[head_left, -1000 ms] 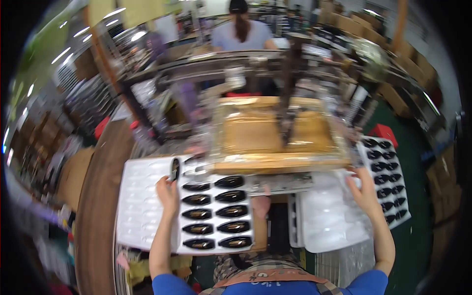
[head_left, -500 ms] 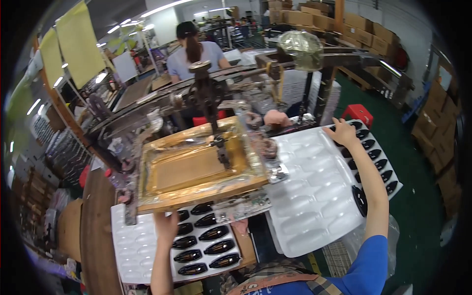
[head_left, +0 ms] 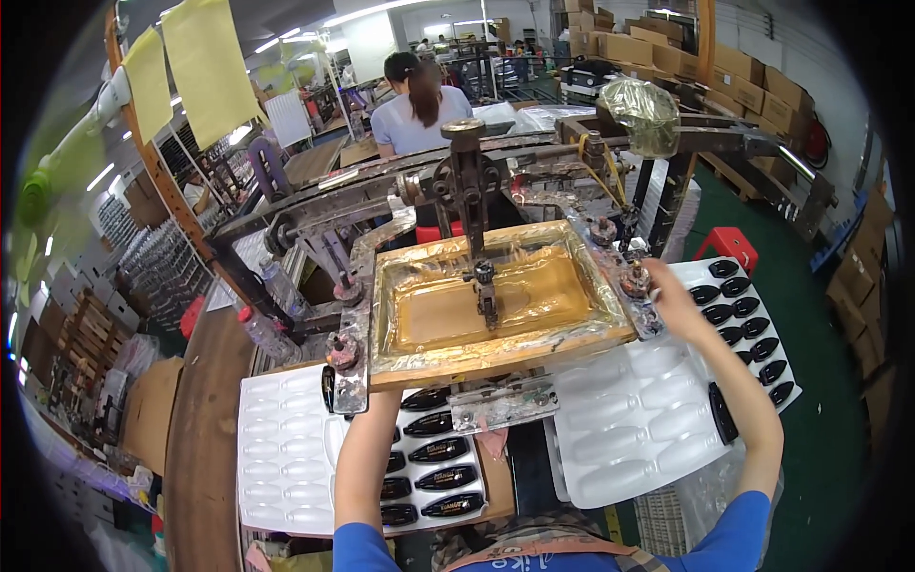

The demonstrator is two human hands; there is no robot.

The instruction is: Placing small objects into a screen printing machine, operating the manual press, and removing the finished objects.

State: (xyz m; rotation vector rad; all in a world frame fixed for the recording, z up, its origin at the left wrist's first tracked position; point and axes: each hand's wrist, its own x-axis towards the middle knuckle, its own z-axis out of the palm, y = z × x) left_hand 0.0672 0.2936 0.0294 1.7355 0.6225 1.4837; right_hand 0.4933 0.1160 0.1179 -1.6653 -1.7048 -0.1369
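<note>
A screen-printing frame [head_left: 500, 319] with gold-brown film sits on a metal press [head_left: 467, 176]. My left forearm [head_left: 367, 458] reaches beneath the frame's near left corner, which hides the hand and whatever it touches. My right hand [head_left: 672, 300] is curled around the knobbed bracket [head_left: 639, 281] at the frame's right side. Under the left of the press, a white moulded tray [head_left: 267, 429] has empty slots on one side and several glossy black pieces [head_left: 438, 448] on the other. Another white tray [head_left: 600, 419] at right has one black piece at its edge, beside more rows of black pieces [head_left: 748, 329].
A co-worker [head_left: 424, 114] sits beyond the press with their back to me. A red stool [head_left: 734, 248] stands at right, cardboard boxes [head_left: 648, 52] at back right. Plastic bottles [head_left: 262, 329] stand left of the press beside a wooden bench [head_left: 200, 410].
The view has swung and levelled since half a second ago. The left hand has disappeared under the frame. The right hand has come down from the far tray edge to the frame's bracket.
</note>
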